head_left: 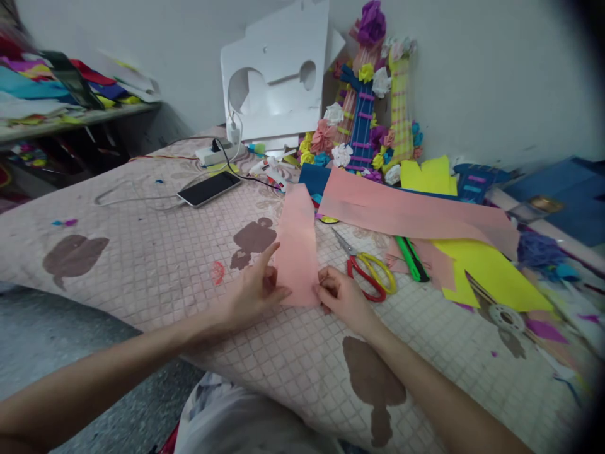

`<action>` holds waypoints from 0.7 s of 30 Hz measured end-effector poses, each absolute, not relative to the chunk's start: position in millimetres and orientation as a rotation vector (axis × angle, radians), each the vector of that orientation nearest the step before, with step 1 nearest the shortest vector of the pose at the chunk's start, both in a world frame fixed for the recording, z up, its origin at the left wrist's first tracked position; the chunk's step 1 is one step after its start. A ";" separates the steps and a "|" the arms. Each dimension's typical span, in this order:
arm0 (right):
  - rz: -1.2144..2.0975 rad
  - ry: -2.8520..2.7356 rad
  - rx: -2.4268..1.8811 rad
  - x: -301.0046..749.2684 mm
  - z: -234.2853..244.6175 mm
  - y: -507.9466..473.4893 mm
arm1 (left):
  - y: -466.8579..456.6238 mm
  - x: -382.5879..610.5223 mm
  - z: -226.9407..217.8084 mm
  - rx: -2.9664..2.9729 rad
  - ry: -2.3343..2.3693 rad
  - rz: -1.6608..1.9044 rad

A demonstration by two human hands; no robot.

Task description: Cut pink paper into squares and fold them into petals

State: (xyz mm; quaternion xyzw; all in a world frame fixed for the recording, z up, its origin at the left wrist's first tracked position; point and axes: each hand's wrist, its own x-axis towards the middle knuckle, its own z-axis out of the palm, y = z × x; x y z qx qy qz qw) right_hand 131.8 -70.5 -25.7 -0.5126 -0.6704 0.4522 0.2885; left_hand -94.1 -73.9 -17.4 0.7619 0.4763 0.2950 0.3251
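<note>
A strip of pink crepe paper (297,252) lies lengthwise in front of me on the patterned tablecloth. My left hand (255,287) rests at its lower left edge, index finger stretched along the side and thumb on the near corner. At the lower right corner, my right hand (343,293) pinches the paper's edge between thumb and curled fingers. Scissors (373,274) with red and yellow handles lie just right of the strip, blades pointing away. Beyond them is a green utility knife (411,258).
A longer pink sheet (416,214) and yellow paper (496,271) cover the right side. Behind stand paper-flower decorations (363,113) and a white foam board (278,75). A phone (210,188) on a cable, a power strip (215,153) and a glue gun (270,171) lie farther back.
</note>
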 end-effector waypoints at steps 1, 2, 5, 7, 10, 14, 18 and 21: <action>1.141 -1.809 -1.384 131.4 -25.7 -72.0 | -73.0 -91.3 -20.7 1.995 1.272 0.814; 1.069 -1.824 -1.398 130.8 -25.8 -73.8 | -71.7 -88.8 -23.8 2.003 1.296 0.847; 0.908 -1.841 -1.419 128.4 -26.6 -79.6 | -69.1 -84.6 -30.0 2.079 1.338 0.882; 0.855 -1.844 -1.423 127.0 -27.7 -82.9 | -69.6 -84.2 -31.4 2.153 1.345 0.901; 0.801 -1.873 -1.424 126.4 -30.0 -86.1 | -72.4 -86.1 -31.1 2.195 1.342 0.908; 0.778 -1.909 -1.425 127.5 -32.5 -87.9 | -77.3 -89.6 -33.1 2.205 1.352 0.894; 0.779 -1.939 -1.455 129.2 -31.9 -91.0 | -82.1 -90.5 -36.7 2.253 1.378 0.898; 0.779 -1.973 -1.480 131.3 -29.4 -94.4 | -84.1 -89.1 -34.2 2.271 1.397 0.826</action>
